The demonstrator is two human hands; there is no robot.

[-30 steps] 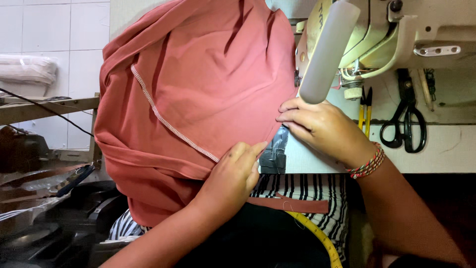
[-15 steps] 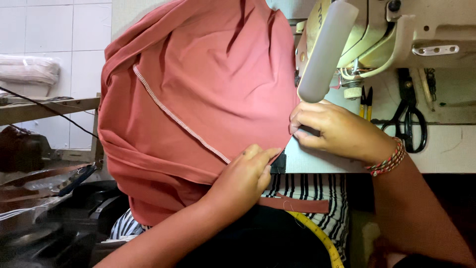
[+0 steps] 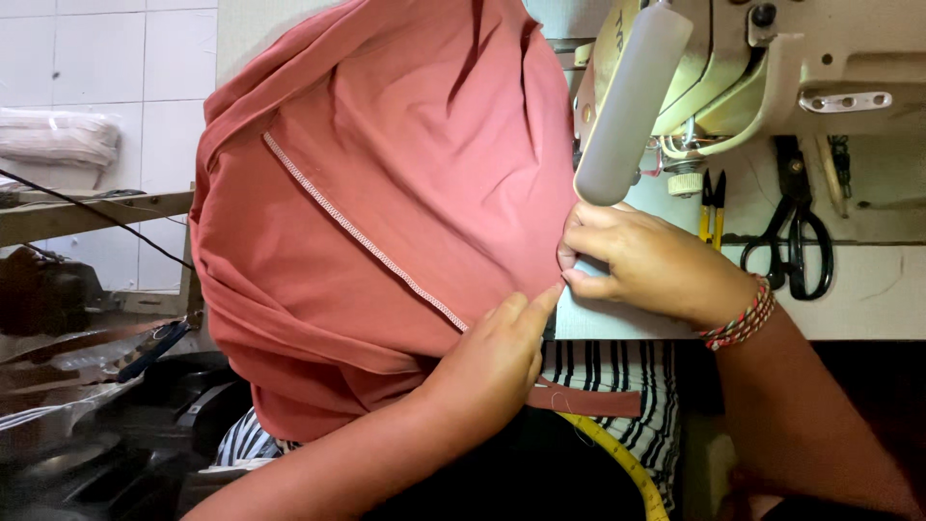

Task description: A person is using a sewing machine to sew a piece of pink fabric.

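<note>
A large bundle of salmon-pink fabric with a white stitched seam line running diagonally fills the middle of the view. My left hand grips the fabric's lower edge at the table's edge, thumb pointing up toward the seam's end. My right hand, with a beaded bracelet on the wrist, pinches the fabric's edge on the pale machine bed, just below the sewing machine. The two hands almost touch. The needle is hidden behind a white cylindrical part.
Black scissors and small yellow-handled snips lie on the machine table beyond my right hand. A yellow tape measure and a pink strip rest on my striped lap. Dark clutter and a shelf sit at the left.
The fabric has slid toward the machine and now covers the dark patch that showed between my hands. Both hands have closed in on the fabric's edge.
</note>
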